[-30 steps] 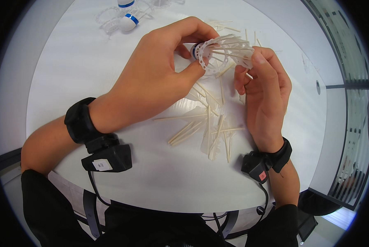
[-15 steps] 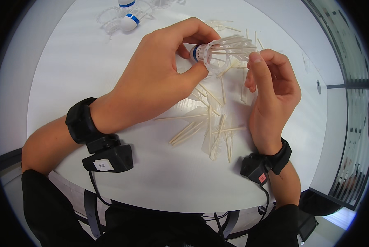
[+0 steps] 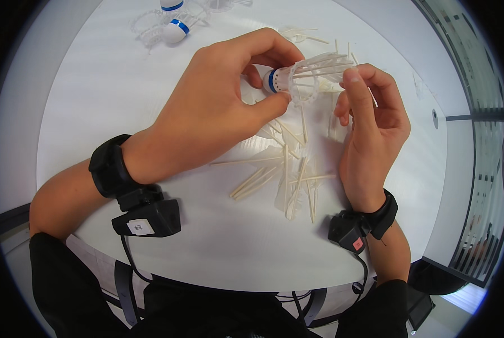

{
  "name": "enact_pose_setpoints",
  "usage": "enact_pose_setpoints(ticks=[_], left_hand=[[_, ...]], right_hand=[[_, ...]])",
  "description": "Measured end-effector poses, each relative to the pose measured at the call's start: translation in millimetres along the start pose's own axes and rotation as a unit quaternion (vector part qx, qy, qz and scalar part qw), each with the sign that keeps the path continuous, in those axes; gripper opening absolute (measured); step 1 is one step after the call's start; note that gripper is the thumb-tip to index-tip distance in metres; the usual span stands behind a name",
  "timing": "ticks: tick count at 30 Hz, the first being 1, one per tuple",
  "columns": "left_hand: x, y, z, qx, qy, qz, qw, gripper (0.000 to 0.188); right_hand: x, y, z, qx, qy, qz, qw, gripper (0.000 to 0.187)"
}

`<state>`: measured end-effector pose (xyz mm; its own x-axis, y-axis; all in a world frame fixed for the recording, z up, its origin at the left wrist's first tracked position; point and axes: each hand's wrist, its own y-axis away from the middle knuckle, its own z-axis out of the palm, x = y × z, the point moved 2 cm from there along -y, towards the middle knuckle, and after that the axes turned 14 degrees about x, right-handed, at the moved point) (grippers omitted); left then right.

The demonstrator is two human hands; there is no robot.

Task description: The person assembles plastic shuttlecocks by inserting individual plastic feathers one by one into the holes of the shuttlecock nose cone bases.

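My left hand [image 3: 215, 93] is closed around a partly assembled badminton shuttlecock [image 3: 283, 80], which lies on its side in the air over the table. Its rounded white head with a blue band points left, and a clear ring frame with several white feathers [image 3: 325, 66] opens to the right. Thumb and forefinger of my right hand [image 3: 373, 110] pinch the outer end of a feather; the exact spot of contact is partly hidden by the fingertips. Loose pale feather shafts [image 3: 257, 183] and translucent white feathers [image 3: 281, 194] are scattered on the table below.
Two more white shuttlecock heads with blue bands [image 3: 176, 31] and clear ring frames [image 3: 145, 25] lie at the far left of the white table [image 3: 201, 253]. Black devices [image 3: 148, 217] with cables are strapped to both wrists. A low partition wall [image 3: 466, 169] borders the right side.
The shuttlecock has shifted slightly right and turned a little in my left hand. My right fingers have moved barely at all and stay at the feather ends.
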<state>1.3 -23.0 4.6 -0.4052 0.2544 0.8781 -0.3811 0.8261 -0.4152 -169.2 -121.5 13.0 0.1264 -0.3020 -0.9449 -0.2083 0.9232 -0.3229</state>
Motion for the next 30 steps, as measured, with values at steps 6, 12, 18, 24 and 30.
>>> enact_pose_setpoints(ticks=[6, 12, 18, 24, 30], left_hand=[[0.2, -0.6, -0.3, 0.008, -0.001, 0.013, 1.0, 0.036], [1.5, -1.9, -1.2, 0.003, -0.005, 0.005, 1.0, 0.037], [1.8, 0.2, -0.3, 0.01, -0.009, 0.011, 1.0, 0.036], [-0.5, 2.0, 0.9, 0.023, -0.007, 0.009, 1.0, 0.032], [-1.0, 2.2, 0.8, 0.0, -0.012, -0.014, 1.0, 0.033]], right_hand=[[-4.7, -0.4, 1.1, 0.009, 0.021, -0.001, 1.0, 0.014], [-1.6, -1.5, -0.2, -0.034, -0.014, 0.011, 0.999, 0.015], [0.4, 0.8, 0.5, -0.049, -0.02, -0.007, 0.999, 0.013], [1.0, 2.9, 2.5, -0.061, -0.035, -0.006, 0.998, 0.012], [-1.7, 2.1, -1.5, -0.033, 0.001, 0.05, 0.998, 0.014]])
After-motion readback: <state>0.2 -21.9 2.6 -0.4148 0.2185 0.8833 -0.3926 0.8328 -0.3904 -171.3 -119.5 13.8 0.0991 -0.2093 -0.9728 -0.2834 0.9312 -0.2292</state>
